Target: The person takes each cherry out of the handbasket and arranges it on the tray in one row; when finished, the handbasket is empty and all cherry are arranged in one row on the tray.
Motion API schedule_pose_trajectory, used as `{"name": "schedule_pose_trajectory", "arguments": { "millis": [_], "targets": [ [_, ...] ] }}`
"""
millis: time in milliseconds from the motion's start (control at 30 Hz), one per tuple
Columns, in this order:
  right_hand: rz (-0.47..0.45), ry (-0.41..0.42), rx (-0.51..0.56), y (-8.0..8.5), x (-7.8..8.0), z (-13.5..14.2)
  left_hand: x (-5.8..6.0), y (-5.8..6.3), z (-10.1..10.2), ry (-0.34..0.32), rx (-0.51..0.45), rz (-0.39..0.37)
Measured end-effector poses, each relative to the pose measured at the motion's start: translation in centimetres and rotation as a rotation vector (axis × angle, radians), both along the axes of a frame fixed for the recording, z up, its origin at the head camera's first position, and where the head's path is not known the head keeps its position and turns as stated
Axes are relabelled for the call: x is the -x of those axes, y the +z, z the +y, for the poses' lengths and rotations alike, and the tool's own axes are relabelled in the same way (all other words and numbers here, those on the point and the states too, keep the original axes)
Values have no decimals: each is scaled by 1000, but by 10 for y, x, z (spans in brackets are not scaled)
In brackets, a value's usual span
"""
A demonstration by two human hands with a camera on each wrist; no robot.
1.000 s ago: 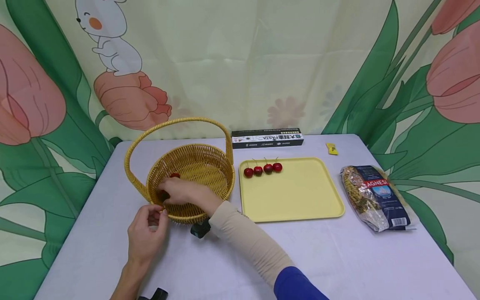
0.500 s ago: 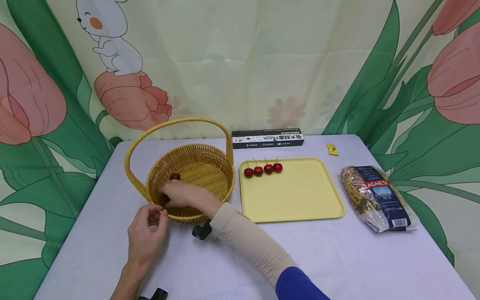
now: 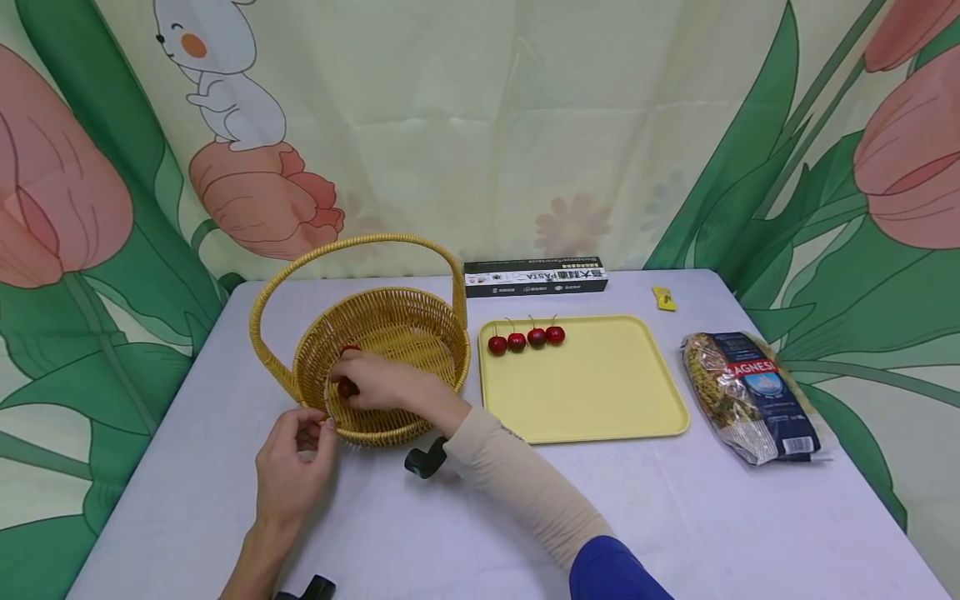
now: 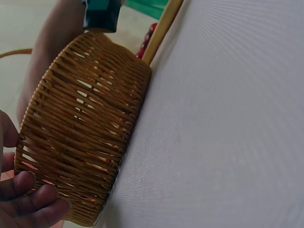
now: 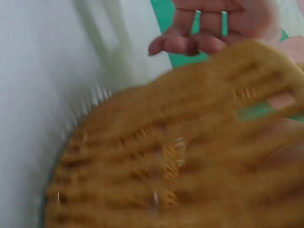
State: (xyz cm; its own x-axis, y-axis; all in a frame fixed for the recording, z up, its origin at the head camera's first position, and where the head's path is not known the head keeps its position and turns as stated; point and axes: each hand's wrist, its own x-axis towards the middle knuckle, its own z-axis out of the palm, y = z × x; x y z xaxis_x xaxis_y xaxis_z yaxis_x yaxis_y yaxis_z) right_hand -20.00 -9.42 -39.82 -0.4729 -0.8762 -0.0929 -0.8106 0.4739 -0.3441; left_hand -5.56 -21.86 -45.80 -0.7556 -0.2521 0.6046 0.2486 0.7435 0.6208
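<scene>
A wicker basket (image 3: 390, 310) with a tall arched handle stands on the left of the table. My left hand (image 3: 294, 467) pinches its near-left rim between thumb and fingers; the left wrist view has these fingers (image 4: 35, 202) against the woven side. Inside the basket, my right hand (image 3: 386, 385) holds a dark red cherry (image 3: 347, 387) in its fingertips. Just behind that hand, part of another cherry (image 3: 349, 348) shows. In the right wrist view the blurred basket wall (image 5: 156, 152) hides the right hand's fingers.
A yellow tray (image 3: 592, 392) lies right of the basket, with several stemmed cherries (image 3: 536, 337) in a row at its back left. Behind it is a black pasta box (image 3: 536, 277). A small yellow packet (image 3: 663, 298) and a pasta bag (image 3: 753, 396) lie at right.
My right hand has lifted slightly and shifted right, away from the basket's left wall, bringing a cherry in its fingertips into sight. My left hand stays at the rim.
</scene>
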Motion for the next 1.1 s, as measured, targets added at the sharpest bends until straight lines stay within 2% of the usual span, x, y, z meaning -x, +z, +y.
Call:
{"name": "schedule_pose_trajectory", "arguments": {
  "millis": [167, 367, 700, 933, 1100],
  "targets": [
    [-76, -64, 88, 4, 5, 23, -1, 1, 1, 7, -5, -9],
    [-112, -131, 154, 5, 7, 46, -2, 2, 2, 19, -7, -38],
    [-40, -143, 267, 10, 7, 80, -1, 0, 2, 21, -20, -39],
    [-56, -167, 419, 15, 8, 106, -1, 2, 3, 4, -31, -4],
    [-54, -189, 494, 19, 5, 125, -1, 2, 2, 16, -22, -22]
  ]
}}
